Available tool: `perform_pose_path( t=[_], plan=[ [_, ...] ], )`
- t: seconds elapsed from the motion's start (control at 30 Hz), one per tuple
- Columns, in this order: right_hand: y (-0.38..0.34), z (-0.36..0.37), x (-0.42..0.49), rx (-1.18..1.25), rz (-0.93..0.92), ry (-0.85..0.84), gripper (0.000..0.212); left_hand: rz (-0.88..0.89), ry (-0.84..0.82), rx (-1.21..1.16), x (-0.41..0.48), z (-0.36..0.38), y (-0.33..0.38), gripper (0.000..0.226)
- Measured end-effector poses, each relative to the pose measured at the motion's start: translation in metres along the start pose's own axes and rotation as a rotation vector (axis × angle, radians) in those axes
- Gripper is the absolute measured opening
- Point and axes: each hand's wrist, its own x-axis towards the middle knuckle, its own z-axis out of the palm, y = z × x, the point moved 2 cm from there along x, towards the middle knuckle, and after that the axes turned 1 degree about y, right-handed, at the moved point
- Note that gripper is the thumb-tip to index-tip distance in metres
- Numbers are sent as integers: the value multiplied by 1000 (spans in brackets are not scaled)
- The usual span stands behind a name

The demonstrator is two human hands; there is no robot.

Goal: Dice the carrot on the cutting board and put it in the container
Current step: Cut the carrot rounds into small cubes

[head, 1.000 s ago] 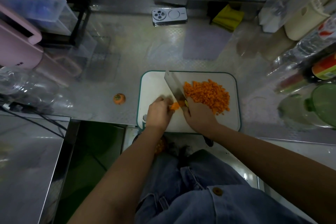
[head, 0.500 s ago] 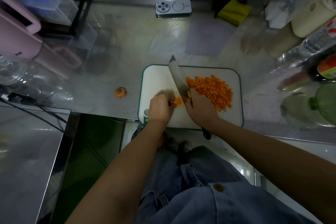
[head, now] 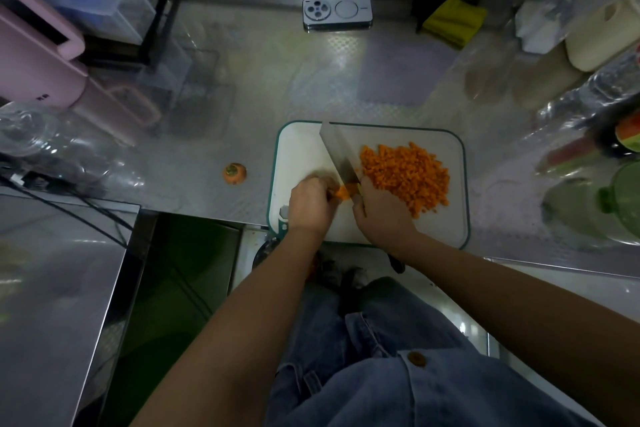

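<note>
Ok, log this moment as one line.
phase: dicing | left hand holds carrot piece | right hand grips knife | diced pile on cutting board, right of knife

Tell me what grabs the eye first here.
The bright orange heap of diced carrot fills the right half of the white cutting board. Just left of it, the right hand grips a knife, and the left hand holds the remaining carrot piece next to that knife. A cut carrot top lies alone on the steel counter left of the board.

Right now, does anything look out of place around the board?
One carrot end lies on the counter left of the board, apart from the diced pile. Nothing else looks spilled.
</note>
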Motion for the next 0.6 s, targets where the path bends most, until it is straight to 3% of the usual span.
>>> perform_pose_path(
  t=[0.27, 0.6],
  plan=[
    [0, -8, 0, 66, -9, 51, 49, -22, 13, -9, 0, 1, -1, 12],
    [-3, 0, -9, 8, -10, -3, 44, -19, -2, -29, 2, 4, -3, 12]
  ],
)
